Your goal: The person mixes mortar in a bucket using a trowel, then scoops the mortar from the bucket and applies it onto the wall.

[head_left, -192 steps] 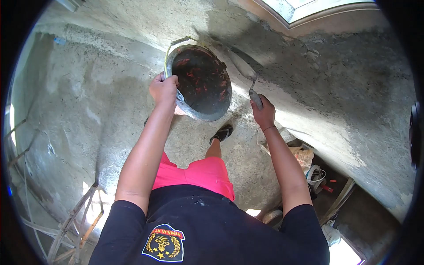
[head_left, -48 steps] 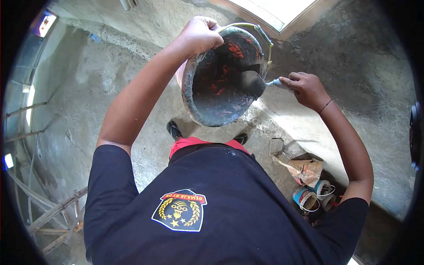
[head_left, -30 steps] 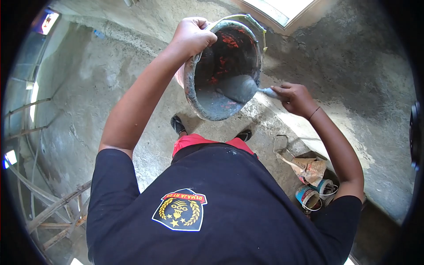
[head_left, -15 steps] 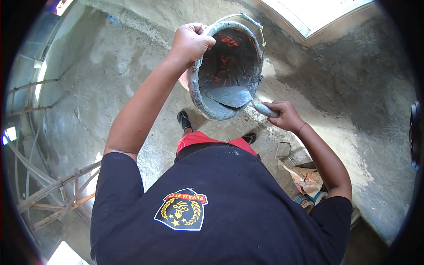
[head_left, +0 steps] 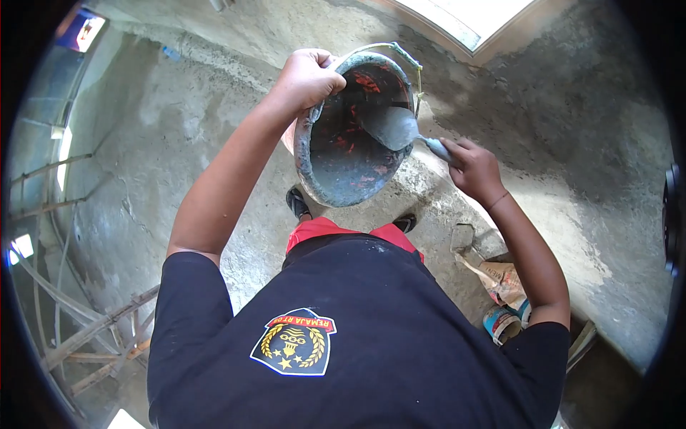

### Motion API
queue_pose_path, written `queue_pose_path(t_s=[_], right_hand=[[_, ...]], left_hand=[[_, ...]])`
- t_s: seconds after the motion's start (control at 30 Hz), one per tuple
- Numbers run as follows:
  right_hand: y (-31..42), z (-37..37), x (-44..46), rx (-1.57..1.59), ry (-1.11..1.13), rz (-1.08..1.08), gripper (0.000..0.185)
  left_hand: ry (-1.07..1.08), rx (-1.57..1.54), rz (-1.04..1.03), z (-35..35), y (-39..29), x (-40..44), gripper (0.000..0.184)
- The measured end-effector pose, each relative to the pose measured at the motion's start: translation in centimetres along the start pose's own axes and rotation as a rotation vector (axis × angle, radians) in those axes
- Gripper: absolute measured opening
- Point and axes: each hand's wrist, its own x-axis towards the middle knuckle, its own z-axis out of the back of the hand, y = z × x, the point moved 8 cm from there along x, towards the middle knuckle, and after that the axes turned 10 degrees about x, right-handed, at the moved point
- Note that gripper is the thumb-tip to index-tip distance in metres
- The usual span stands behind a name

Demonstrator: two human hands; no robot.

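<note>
A cement-crusted bucket (head_left: pixel 333 187) is held up in front of me, tilted so its mouth faces me. My left hand (head_left: pixel 309 77) grips its rim at the upper left, closed near where the wire handle (head_left: pixel 371 47) joins. Inside, the dark walls show reddish patches and smears of grey mortar. My right hand (head_left: pixel 474 170) is wrapped round the handle of a trowel (head_left: pixel 397 129). The trowel's grey-coated blade reaches into the bucket's mouth at the right side. Whether the blade touches the inner wall, I cannot tell.
Rough cement floor and wall (head_left: pixel 179 136) surround me. A bright window opening (head_left: pixel 464 21) is at the top right. By my right side lie a torn paper sack (head_left: pixel 503 280), a paint can (head_left: pixel 503 325) and a block (head_left: pixel 461 237). Wooden poles (head_left: pixel 100 322) stand at the left.
The trowel has moved up from the bucket's lower rim to its right side, and my right hand has risen with it. The bucket has shifted slightly left and down.
</note>
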Motion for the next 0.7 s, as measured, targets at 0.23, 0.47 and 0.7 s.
queue_pose_path(t_s=[0.23,0.47,0.7], right_hand=[[1.3,-2.2,1.2,-0.264,0.031,0.227,0.045],[1.6,-2.6,1.4,-0.109,0.206,0.222,0.047],[1.5,-4.0,-0.3,0.164,0.146,0.092,0.048]], left_hand=[[0.087,-0.029,-0.083,-2.1,-2.2,0.2,0.01],[0.083,-0.093,-0.154,-2.7,-2.9,0.3,0.009],[0.047,-0.16,-0.19,-2.3,-3.2,-0.1,0.009]])
